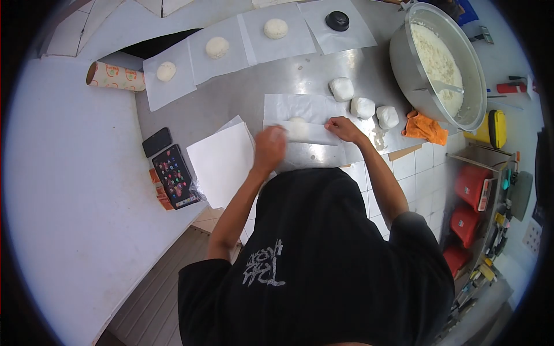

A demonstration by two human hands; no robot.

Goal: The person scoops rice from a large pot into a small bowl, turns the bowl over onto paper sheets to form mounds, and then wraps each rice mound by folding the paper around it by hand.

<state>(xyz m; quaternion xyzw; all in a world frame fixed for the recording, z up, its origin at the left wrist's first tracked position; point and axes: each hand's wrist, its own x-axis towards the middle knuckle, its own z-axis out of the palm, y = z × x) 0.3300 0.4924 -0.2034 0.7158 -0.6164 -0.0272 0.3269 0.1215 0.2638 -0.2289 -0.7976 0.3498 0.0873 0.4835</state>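
A sheet of white paper [280,105] lies on the metal table, its near part folded up over a round white rice patty [298,128] that shows faintly through it. My right hand [346,128] pinches the right end of the folded edge. At the left end of the fold is my left hand [271,147], smeared by motion, so its fingers are unclear. Three white wrapped bundles [341,89] sit just beyond and to the right of my right hand.
A large pot of rice [438,69] stands at the right, beside an orange cloth [425,128]. Paper sheets with patties [217,48] and a black mold [337,21] line the back. At left are a paper stack [222,164], a tablet [176,176] and a phone [157,142].
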